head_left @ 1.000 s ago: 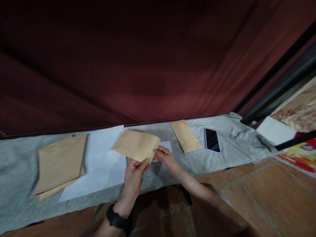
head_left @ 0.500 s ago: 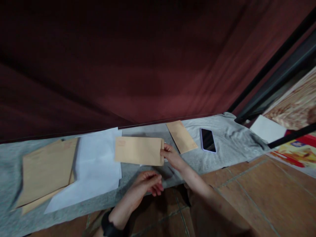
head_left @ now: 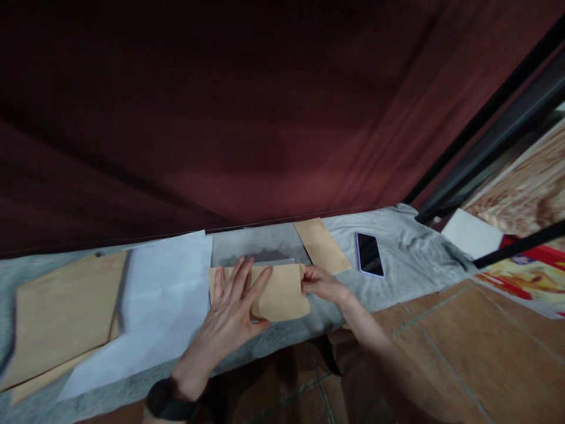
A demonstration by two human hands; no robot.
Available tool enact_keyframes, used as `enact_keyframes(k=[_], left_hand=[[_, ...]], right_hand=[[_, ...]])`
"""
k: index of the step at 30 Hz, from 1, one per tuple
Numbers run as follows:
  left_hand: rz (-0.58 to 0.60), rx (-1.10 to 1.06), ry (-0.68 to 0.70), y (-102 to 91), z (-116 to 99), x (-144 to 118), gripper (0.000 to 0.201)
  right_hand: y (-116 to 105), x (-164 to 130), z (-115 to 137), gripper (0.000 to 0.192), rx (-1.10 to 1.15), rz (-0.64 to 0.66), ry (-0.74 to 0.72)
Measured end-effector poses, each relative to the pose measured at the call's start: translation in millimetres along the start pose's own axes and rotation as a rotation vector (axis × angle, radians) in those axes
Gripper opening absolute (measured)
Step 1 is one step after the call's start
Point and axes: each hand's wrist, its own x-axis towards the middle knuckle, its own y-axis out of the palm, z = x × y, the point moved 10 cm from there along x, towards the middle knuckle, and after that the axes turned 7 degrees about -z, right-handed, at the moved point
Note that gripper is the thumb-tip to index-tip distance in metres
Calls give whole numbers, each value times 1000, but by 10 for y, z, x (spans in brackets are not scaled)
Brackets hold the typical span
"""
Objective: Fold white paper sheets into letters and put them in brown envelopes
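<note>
A small brown envelope [head_left: 282, 291] lies crosswise in front of me on the grey cloth. My left hand [head_left: 233, 300] rests on its left part, fingers spread over the paper. At the envelope's right end, the fingers of my right hand [head_left: 324, 284] are bent round the edge, with the fingertips partly hidden at the opening. The edge of a white paper [head_left: 276, 261] shows just behind the envelope. A second small brown envelope [head_left: 324, 244] lies behind my right hand.
White sheets [head_left: 165, 294] lie to the left, beside larger brown envelopes [head_left: 66, 312]. A phone [head_left: 369, 254] in a pale purple case lies on the cloth [head_left: 406, 259] at right. A dark red curtain [head_left: 265, 129] hangs behind, and black bars [head_left: 485, 118] slant at the right.
My left hand has come up from below and now lies spread on the envelope. The envelope has shifted nearer and slightly right, with my right hand still at its right end.
</note>
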Motion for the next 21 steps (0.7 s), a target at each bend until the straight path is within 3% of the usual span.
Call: enact_keyframes(k=[7, 13, 21], left_hand=[[-11, 9, -6, 93, 114, 53, 115], [-18, 34, -19, 126, 134, 45, 101], [18, 19, -53, 130, 142, 36, 93]], right_hand=[[-241, -22, 56, 35, 61, -138, -30], [-379, -23, 188, 27, -166, -201, -123], [-691, 11, -62, 19, -314, -398, -71]])
